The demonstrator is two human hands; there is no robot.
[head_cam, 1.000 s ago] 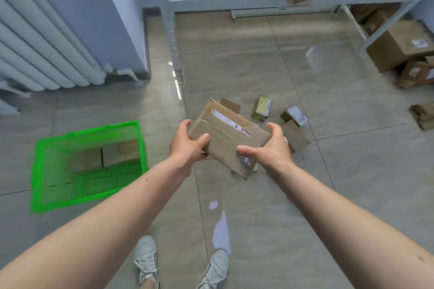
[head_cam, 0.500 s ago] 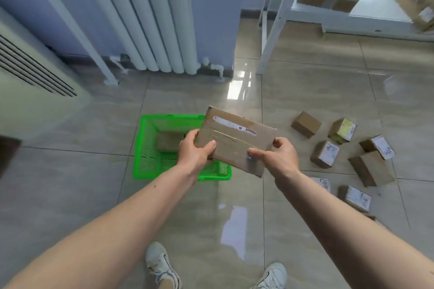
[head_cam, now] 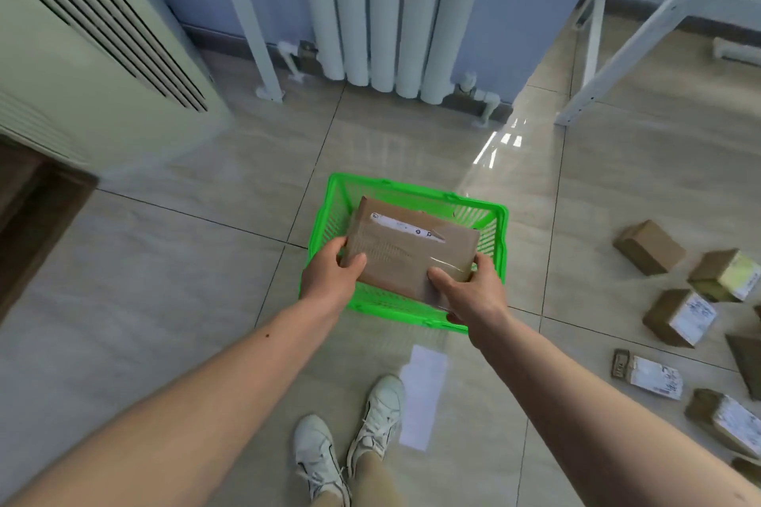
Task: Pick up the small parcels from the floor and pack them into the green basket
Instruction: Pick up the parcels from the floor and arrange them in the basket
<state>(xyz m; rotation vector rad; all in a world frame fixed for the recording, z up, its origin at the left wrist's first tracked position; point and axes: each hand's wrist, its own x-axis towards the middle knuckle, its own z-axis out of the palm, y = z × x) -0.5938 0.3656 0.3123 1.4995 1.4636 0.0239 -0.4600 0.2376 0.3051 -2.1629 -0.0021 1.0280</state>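
Note:
Both hands hold a flat brown parcel with a white label strip, tilted, directly over the green basket on the floor. My left hand grips its near left corner, and my right hand grips its near right edge. The parcel hides most of the basket's inside. Several small brown parcels lie on the tiles at the right, among them a plain box, one with a yellow face and one with a white label.
A white radiator stands against the blue wall beyond the basket. A cream air-conditioner cabinet is at the left. White shelf legs rise at the upper right. My white shoes are just below the basket.
I have turned left and carried the parcel with both hands from beside the basket to right above it. The loose parcels have shifted toward the right edge of the view.

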